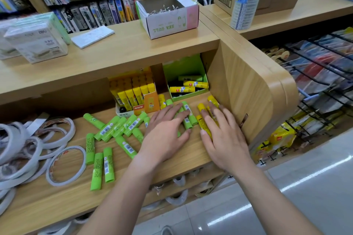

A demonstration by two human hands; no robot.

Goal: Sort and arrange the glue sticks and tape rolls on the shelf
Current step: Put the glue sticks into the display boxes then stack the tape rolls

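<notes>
1. Here, the left hand (164,131) is lying flat with fingers spread, gripping nothing and pressing on green sticks (114,129) mid-shelf (57,202).
2. The right hand (223,135) is resting released, fingers straight, on yellow sticks (201,108) beside the right wall.
3. More green sticks are lying scattered left of the hands.
4. Tape rolls (48,170) are sitting piled at the left end.
5. A yellow box (150,104) and a green box (183,66) are standing at the far side.
</notes>
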